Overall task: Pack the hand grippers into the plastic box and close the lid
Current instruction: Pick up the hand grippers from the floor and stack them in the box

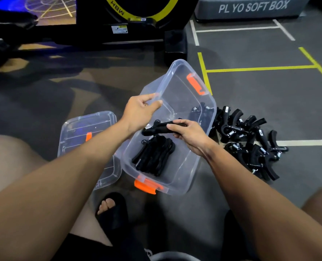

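Note:
A clear plastic box (182, 102) with orange latches stands tilted on the floor, its far end raised. My left hand (139, 112) grips the box's left rim. My right hand (188, 134) holds a black hand gripper (160, 128) over the inside of the box. Several black hand grippers (152, 157) lie stacked in the box's near end. More lie in a loose pile (250, 140) on the floor to the right of the box. The clear lid (77, 129) lies flat to the left, partly under my left forearm.
A black and yellow exercise machine (118, 25) stands behind the box. A grey plyo soft box (250, 8) sits at the back right. Yellow and white lines mark the grey floor. My knees and a sandalled foot (111, 208) are near the bottom edge.

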